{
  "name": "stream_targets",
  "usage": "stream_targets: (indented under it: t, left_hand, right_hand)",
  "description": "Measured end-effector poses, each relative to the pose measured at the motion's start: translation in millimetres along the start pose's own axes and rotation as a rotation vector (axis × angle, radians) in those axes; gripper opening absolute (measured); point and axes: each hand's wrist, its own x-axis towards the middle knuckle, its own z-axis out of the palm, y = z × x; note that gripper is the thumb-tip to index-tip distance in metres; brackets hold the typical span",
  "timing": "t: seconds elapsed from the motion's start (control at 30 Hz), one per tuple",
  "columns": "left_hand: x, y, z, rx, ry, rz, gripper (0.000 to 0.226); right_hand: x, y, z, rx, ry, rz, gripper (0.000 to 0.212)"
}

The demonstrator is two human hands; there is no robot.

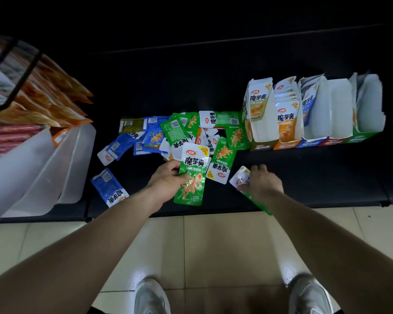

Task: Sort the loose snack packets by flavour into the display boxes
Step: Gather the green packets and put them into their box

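While the left hand (168,177) is pinching a green packet (192,180) at frame centre, the right hand (262,180) is clamping another (242,177); both may be slipping before reaching the green box (365,130) far right.

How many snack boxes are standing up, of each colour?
Olive cardboard display box: 1
Orange cardboard display box: 1
Blue cardboard display box: 1
Red cardboard display box: 1
Green cardboard display box: 1
Total: 5
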Motion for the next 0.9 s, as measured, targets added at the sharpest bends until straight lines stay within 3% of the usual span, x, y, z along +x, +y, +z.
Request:
stream_targets:
  t: [0.07, 0.17, 0.27, 0.33, 0.43, 0.53, 0.73, 0.9]
  left_hand:
    - [0.5, 0.8, 0.3, 0.009, 0.0, 0.012, 0.031]
    - [2.6, 0.4, 0.1, 0.015, 0.019, 0.041, 0.028]
    - [4.7, 2.5, 1.7, 0.019, 0.045, 0.054, 0.023]
    - [3.2, 6.7, 4.7, 0.025, 0.067, 0.052, 0.024]
    - [4.4, 9.3, 12.2, -0.023, 0.048, 0.049, 0.022]
    - [3.4, 11.6, 17.7, -0.146, -0.003, 0.045, 0.028]
    - [2.8, 6.9, 13.7, 0.081, -0.027, 0.054, 0.046]
    - [5.8, 6.8, 16.4, 0.008, -0.006, 0.056, 0.049]
  right_hand:
    - [1.4, 0.9, -11.3, 0.185, -0.024, -0.023, 0.043]
    - [4.4, -0.9, -38.3, 0.703, -0.187, -0.132, 0.01]
    - [-1.0, -10.3, -63.6, 1.199, -0.454, -0.179, 0.031]
    - [-8.2, -21.8, -72.4, 1.344, -0.583, -0.222, 0.045]
    - [-17.6, -47.6, -69.4, 1.426, -0.581, -0.228, 0.047]
    - [-19.3, -67.9, -57.7, 1.363, -0.451, -0.213, 0.042]
    - [-13.7, -79.0, -42.7, 1.163, -0.325, -0.21, 0.04]
    - [-11.5, -92.4, -36.3, 1.222, -0.316, -0.278, 0.027]
